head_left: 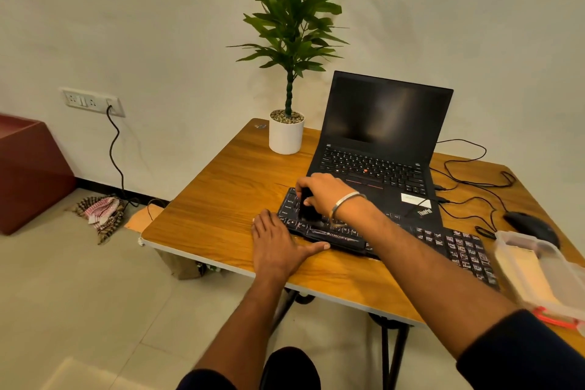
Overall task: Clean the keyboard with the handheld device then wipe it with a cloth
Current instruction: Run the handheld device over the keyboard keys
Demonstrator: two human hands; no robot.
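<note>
A head-worn camera looks down at a wooden bench (221, 199) that fills the middle and right of the frame. A black keyboard (443, 241) lies near the bench's front edge, running from centre toward the lower right. The right hand (326, 196), a metal bangle (346, 203) on its wrist, reaches across from the lower right; its fingers (304, 184) curl around a small black handheld device (307, 207) that stands on the keyboard's left end. The left hand (278, 244) lies flat, fingers spread, on the bench at the keyboard's left corner, thumb stretched along the keyboard's front edge.

Just behind the keyboard sits an open black laptop (380, 142) with a dark screen. A potted plant (286, 133) in a white pot stands to its left, at upper centre. At the right edge, a black mouse (528, 226) rests by its cable, with a clear plastic box (538, 275) just in front of it. On the floor at the left lies a crumpled checked cloth (101, 212), below a wall socket (91, 101).
</note>
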